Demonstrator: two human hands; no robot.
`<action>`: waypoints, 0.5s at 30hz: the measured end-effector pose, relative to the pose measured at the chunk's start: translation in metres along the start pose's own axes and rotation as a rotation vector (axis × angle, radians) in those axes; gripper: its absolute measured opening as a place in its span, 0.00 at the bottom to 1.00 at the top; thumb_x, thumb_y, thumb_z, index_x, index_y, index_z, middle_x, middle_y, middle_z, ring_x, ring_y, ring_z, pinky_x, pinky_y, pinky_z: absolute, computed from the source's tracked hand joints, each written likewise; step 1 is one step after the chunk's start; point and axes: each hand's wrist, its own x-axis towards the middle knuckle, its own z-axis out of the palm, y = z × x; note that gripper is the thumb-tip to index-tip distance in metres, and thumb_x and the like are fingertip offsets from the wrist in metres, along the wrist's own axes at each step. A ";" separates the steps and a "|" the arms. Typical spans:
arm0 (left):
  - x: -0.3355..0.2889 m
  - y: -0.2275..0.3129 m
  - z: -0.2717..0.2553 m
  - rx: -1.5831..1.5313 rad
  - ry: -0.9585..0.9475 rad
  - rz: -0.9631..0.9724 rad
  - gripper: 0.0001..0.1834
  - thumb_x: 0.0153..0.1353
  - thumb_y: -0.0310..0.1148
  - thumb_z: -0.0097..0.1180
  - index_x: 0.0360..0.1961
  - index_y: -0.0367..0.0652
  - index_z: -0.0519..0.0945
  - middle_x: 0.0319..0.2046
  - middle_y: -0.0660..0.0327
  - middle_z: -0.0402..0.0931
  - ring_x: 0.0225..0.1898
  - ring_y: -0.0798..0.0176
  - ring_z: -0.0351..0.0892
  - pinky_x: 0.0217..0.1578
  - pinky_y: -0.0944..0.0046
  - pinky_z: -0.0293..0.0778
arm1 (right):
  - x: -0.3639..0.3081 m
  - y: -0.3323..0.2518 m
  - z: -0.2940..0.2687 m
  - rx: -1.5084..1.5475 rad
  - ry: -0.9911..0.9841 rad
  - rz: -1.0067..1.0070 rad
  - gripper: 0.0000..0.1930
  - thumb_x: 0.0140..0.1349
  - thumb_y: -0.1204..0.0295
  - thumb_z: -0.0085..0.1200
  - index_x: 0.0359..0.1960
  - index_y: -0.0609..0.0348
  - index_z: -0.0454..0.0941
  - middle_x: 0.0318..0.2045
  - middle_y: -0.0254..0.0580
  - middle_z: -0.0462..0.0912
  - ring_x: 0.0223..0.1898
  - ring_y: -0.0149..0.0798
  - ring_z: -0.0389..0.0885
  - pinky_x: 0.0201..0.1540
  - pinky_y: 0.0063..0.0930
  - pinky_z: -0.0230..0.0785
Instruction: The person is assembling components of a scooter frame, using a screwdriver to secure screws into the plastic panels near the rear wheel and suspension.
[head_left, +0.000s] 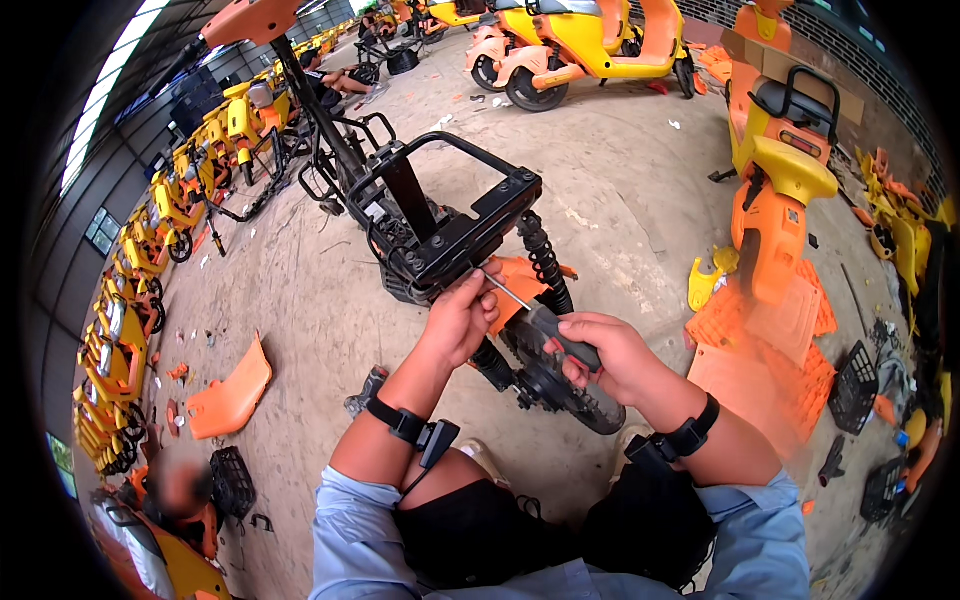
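My right hand [615, 355] is wrapped round the thick dark handle of a screwdriver [562, 338], which has red showing on it. The thin metal shaft slants up and left to the black rear frame [478, 225] of a stripped scooter. Beside the shaft's tip, just under the frame, my left hand [462, 318] is closed with its fingers curled. What its fingertips pinch is hidden. Behind the shaft sits an orange plastic fender [522, 285]. Below are the black wheel [575, 395] and a coil shock absorber [545, 262].
An orange panel [232, 392] lies on the floor at left, near a black basket [232, 482]. Orange panels [760, 370] are piled at right beside an orange-yellow scooter [775, 210]. A power tool [367, 392] lies by my left forearm. Yellow scooters [172, 210] line the left side; people sit farther back.
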 end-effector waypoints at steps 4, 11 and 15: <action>0.003 -0.007 -0.002 0.009 0.016 0.066 0.15 0.74 0.36 0.47 0.51 0.35 0.74 0.39 0.62 0.75 0.30 0.74 0.64 0.32 0.72 0.65 | 0.000 0.001 0.002 -0.041 0.035 0.005 0.19 0.66 0.69 0.55 0.56 0.66 0.70 0.41 0.45 0.81 0.26 0.35 0.79 0.29 0.31 0.72; 0.004 -0.011 0.001 -0.010 0.090 0.081 0.14 0.74 0.37 0.47 0.48 0.36 0.75 0.38 0.62 0.75 0.28 0.74 0.63 0.30 0.72 0.64 | -0.024 0.010 0.028 -1.319 0.315 -0.680 0.21 0.57 0.71 0.60 0.51 0.60 0.69 0.40 0.49 0.74 0.37 0.59 0.80 0.39 0.45 0.75; 0.003 -0.008 0.001 -0.039 0.044 0.046 0.14 0.74 0.37 0.47 0.48 0.36 0.75 0.38 0.62 0.74 0.28 0.75 0.63 0.30 0.73 0.64 | -0.020 0.011 0.026 -1.321 0.313 -0.730 0.17 0.61 0.71 0.56 0.50 0.61 0.71 0.40 0.50 0.78 0.35 0.55 0.81 0.35 0.40 0.75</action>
